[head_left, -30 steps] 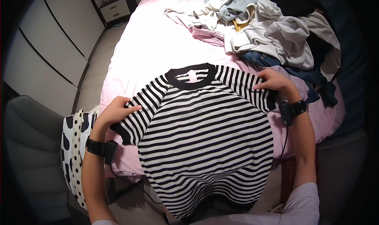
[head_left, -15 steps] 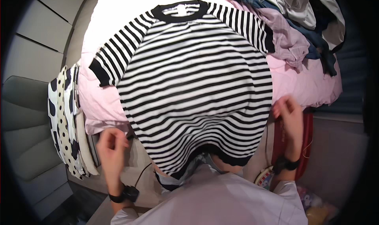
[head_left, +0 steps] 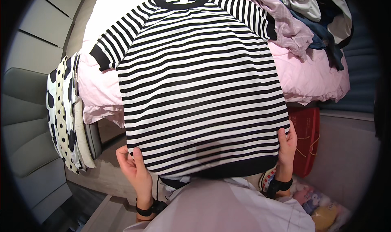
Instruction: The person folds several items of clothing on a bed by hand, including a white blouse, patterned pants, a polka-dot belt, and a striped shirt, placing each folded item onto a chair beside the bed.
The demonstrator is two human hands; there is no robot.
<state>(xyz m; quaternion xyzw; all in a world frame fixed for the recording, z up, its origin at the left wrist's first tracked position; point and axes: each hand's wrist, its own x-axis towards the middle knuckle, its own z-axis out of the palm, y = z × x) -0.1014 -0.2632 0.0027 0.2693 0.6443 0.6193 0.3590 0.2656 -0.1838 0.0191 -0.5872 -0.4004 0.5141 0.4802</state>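
A black-and-white striped short-sleeved shirt is spread over the bed, its black collar at the far end and its hem hanging toward my body. At the shirt's lower left edge, my left hand pinches the fabric, thumb on top. My right hand grips the right side edge lower down, thumb in front and fingers behind the cloth. Between the two hands the lower part is drawn fairly flat and taut. Each wrist carries a black band.
Pink bedding lies under the shirt. A heap of clothes sits at the far right. Folded patterned fabrics hang over a grey chair on the left. A red paper bag stands at the right, above plush toys.
Both hands were off the shirt, beside its edges; now they hold its lower sides. The rumpled lower part has been pulled nearer and straightened, and the collar sits farther up the view.
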